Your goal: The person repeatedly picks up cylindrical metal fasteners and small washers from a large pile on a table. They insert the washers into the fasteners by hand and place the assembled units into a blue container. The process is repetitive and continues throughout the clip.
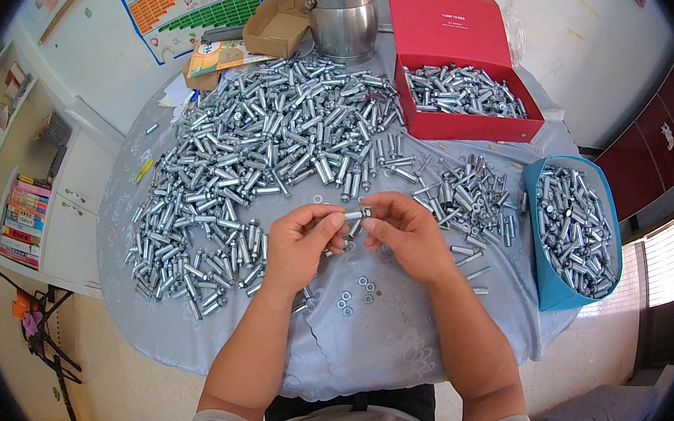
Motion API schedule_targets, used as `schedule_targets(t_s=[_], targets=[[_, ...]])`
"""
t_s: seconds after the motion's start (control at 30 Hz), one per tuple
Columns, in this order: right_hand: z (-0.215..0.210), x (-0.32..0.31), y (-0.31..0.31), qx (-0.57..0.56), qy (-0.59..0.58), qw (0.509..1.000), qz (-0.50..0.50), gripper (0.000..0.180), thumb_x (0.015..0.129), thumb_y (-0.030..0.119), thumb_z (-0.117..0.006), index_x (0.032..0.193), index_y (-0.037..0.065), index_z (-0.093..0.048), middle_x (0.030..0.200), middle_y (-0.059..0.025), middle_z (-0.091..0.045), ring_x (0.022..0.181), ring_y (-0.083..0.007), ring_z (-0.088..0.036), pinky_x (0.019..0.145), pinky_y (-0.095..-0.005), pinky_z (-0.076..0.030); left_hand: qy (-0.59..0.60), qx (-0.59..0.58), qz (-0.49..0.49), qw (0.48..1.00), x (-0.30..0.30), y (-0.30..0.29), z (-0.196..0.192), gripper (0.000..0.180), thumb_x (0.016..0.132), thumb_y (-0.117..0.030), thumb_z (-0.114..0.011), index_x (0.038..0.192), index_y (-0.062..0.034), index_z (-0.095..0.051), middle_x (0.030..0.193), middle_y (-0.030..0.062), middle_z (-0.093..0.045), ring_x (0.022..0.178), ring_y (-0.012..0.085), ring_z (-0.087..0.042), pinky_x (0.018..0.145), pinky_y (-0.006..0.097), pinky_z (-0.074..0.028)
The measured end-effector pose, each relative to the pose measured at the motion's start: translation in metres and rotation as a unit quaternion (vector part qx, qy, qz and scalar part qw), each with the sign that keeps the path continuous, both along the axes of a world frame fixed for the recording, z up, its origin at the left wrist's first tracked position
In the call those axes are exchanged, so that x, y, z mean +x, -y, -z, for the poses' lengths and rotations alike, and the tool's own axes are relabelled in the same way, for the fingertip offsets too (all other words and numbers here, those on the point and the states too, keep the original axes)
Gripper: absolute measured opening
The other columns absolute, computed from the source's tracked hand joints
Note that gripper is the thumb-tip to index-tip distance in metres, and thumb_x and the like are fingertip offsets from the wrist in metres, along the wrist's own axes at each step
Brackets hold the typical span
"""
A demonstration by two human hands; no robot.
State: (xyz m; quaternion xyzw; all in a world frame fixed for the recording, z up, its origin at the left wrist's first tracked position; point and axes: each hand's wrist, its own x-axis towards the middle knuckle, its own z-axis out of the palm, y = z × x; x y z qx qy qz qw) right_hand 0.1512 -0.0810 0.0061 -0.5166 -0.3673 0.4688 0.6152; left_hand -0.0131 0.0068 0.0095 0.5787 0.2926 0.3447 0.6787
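Inside red box (473, 126), silvery metal sleeves (463, 92).

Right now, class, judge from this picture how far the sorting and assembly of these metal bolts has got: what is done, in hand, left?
Done, it seems: the red box and the blue bin each hold many bolts. In hand: the left hand and right hand grip one bolt between their fingers, with loose washers lying just below. Left: the large pile of bolts covering the table.

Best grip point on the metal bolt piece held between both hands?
Grip the metal bolt piece at its two ends, as the left hand and right hand do: it lies roughly level, so come in from either side and pinch along its slim shaft.
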Motion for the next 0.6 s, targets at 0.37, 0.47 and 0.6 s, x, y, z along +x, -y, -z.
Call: schedule_targets(t_s=[0.37, 0.47, 0.6], targets=[[-0.0012, 0.0016, 0.0001, 0.025, -0.012, 1.0, -0.011, 0.019, 0.089, 0.002, -0.062, 0.108, 0.001, -0.06, 0.085, -0.0027, -0.063, 0.075, -0.0088, -0.061, 0.069, -0.0242, -0.051, 0.028, 0.0, -0.021, 0.999, 0.0001, 0.0, -0.0018, 0.019, 0.089, -0.009, -0.065, 0.106, 0.0003, -0.065, 0.081, 0.0088, -0.068, 0.064, 0.012, -0.062, 0.058, 0.025, -0.053], [0.001, 0.0032, 0.0003, 0.028, -0.001, 1.0, -0.002, 0.019, 0.089, 0.001, -0.061, 0.108, 0.001, -0.06, 0.086, -0.0024, -0.063, 0.077, -0.0086, -0.061, 0.07, -0.0241, -0.05, 0.031, 0.007, -0.014, 0.999, 0.0015, 0.0002, -0.0019, 0.019, 0.09, -0.011, -0.064, 0.105, 0.0004, -0.065, 0.081, 0.0089, -0.068, 0.065, 0.0126, -0.062, 0.057, 0.026, -0.053], [0.0006, 0.0013, 0.0007, 0.053, 0.014, 0.998, -0.003, 0.018, 0.089, 0.002, -0.061, 0.108, 0.001, -0.06, 0.086, -0.0028, -0.063, 0.077, -0.0086, -0.061, 0.07, -0.0239, -0.05, -0.011, -0.054, -0.002, 0.998, -0.0048, -0.0057, 0.0023, 0.02, 0.091, -0.012, -0.061, 0.106, 0.0004, -0.064, 0.085, 0.0085, -0.067, 0.067, 0.0129, -0.063, 0.058, 0.027, -0.054]])
